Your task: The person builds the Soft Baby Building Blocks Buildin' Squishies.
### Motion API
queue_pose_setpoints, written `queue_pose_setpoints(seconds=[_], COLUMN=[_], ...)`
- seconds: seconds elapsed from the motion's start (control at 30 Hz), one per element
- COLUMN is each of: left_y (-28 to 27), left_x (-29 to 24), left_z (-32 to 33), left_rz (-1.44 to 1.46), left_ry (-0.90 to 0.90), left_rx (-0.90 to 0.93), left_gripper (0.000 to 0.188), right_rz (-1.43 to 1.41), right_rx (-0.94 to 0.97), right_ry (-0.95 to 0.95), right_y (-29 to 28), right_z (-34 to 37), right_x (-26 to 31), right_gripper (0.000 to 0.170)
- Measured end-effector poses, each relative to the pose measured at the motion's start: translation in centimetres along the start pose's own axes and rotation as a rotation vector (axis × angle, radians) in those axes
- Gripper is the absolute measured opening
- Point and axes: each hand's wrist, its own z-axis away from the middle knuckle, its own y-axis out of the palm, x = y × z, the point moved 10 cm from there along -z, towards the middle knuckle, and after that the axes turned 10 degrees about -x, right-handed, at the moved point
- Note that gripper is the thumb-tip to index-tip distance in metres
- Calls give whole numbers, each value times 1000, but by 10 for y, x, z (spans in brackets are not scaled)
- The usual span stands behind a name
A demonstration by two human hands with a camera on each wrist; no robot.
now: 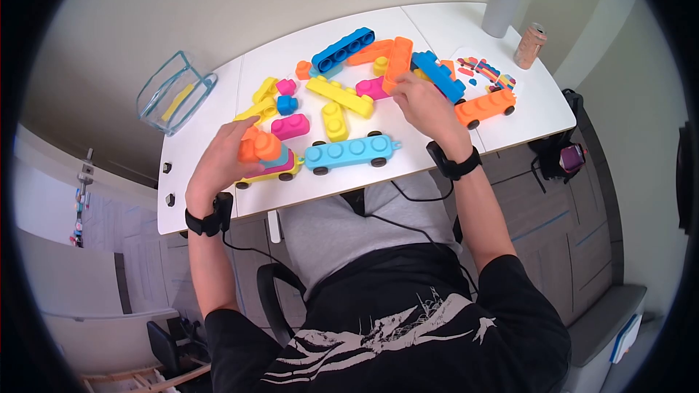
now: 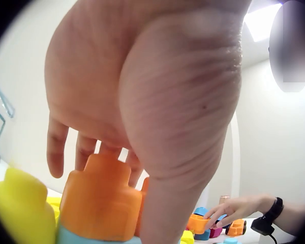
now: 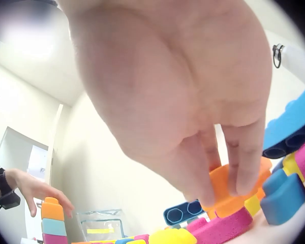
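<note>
My left hand (image 1: 222,156) holds the orange building block (image 1: 260,145) atop a small stack at the table's left front. Its thumb is on the near side and its fingers reach behind. Under that block come light blue and pink layers, then a yellow wheeled base (image 1: 287,174). A light blue wheeled base (image 1: 351,153) stands just right of the stack. Farther back, my right hand (image 1: 427,108) pinches a long orange block (image 1: 397,65) between thumb and fingers. In the right wrist view, that orange block (image 3: 221,189) overlaps a pink block (image 3: 226,227) beneath it.
Loose yellow blocks (image 1: 339,97), a pink block (image 1: 290,126) and a long dark blue block (image 1: 344,51) lie between the hands. An orange wheeled base (image 1: 486,108) stands at right, near a printed sheet (image 1: 473,65), can (image 1: 530,46) and bottle (image 1: 502,4). A clear bag (image 1: 177,94) sits at left.
</note>
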Motion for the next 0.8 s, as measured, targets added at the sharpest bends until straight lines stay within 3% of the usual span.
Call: queue_pose_setpoints(seconds=[0.13,0.27,0.33,0.37,0.43,0.53,0.67,0.73,0.77,0.8], left_y=[-17,-29,-28,-32,-32,-19,-5,-9,-10,5], left_x=[-21,-57,-75,-92,-110,-126,-113,-114,-112,-114], left_z=[-7,-7,-8,-6,-3,-3,-13,-11,-14,-22], left_rz=[-127,-133,-100,-54,-8,72,126,75,64,88], left_ry=[183,289,304,365,425,496,384,399,383,385], left_rx=[-105,-195,-234,-320,-406,-408,-421,-410,-417,-278], left_gripper=[82,83,84,83,83,77,74,66,66,61], right_rz=[-185,-473,-827,-827,-1218,-1455,-1454,-1277,-716,-440], right_rx=[-230,-210,-168,-171,54,206,211,230,117,68], right_ry=[-72,-22,-70,-70,43,198,193,190,137,70], right_y=[-60,-75,-75,-75,-54,-25,-28,-24,-39,-47], right_z=[3,8,11,11,12,16,12,9,11,13], right_x=[60,87,101,102,107,104,96,90,75,72], right_gripper=[13,13,15,15,19,21,23,17,18,20])
